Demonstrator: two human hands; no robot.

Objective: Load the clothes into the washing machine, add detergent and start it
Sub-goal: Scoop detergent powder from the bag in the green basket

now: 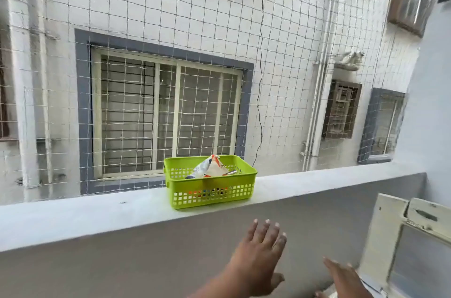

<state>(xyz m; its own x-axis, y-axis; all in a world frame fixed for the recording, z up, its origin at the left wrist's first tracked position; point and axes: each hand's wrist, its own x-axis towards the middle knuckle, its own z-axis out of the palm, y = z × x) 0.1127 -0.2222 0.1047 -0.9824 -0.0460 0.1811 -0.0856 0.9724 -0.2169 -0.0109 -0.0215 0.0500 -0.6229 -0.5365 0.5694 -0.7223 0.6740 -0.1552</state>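
A lime-green plastic basket (244,190) stands on the grey parapet ledge (97,214). Inside it a white and orange detergent pouch (212,167) leans upright. My left hand (258,256) is raised below the basket, fingers spread, holding nothing and apart from the basket. At the bottom right my right hand (344,278) is also open and empty, beside the raised lid of the washing machine (400,236), a cream panel with a grey window. The machine's tub and any clothes are out of sight.
Behind the ledge a white safety net (219,17) covers the opening. Beyond it is a tiled wall with a barred window (166,114) and drain pipes (319,102). A pale side wall (432,127) closes the right.
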